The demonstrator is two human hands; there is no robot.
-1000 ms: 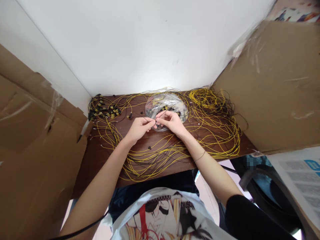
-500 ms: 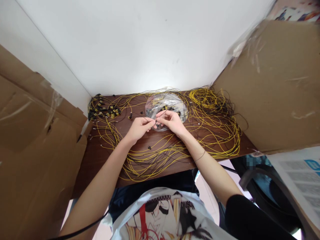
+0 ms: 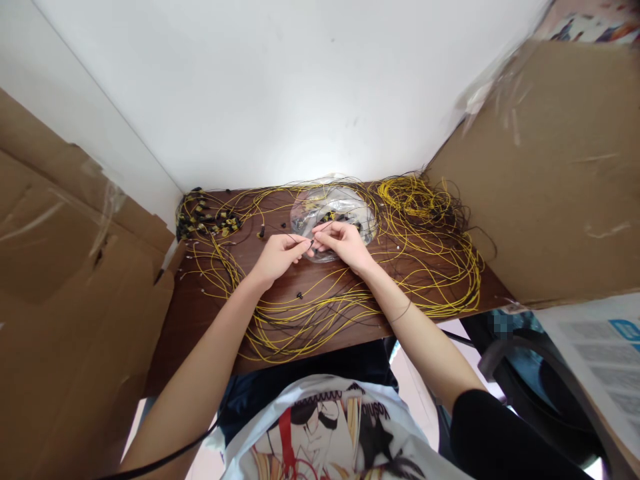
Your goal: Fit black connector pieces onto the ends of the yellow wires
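My left hand (image 3: 284, 256) and my right hand (image 3: 344, 244) meet fingertip to fingertip over the brown table (image 3: 285, 277). Both are closed in a pinch on a thin black wire, with a small dark piece between the fingertips too tiny to make out. Just behind them lies a clear plastic bag (image 3: 350, 199) with black and yellow parts in it. Long yellow wires (image 3: 300, 340) with black ones curve across the table in front of my hands. A black connector (image 3: 261, 231) lies left of the bag.
Black and yellow connectors (image 3: 203, 217) are heaped at the back left, and a coil of yellow wire (image 3: 415, 198) sits at the back right. Cardboard sheets (image 3: 560, 167) stand on both sides, with a white wall (image 3: 300, 87) behind. A small black piece (image 3: 299, 295) lies near the front.
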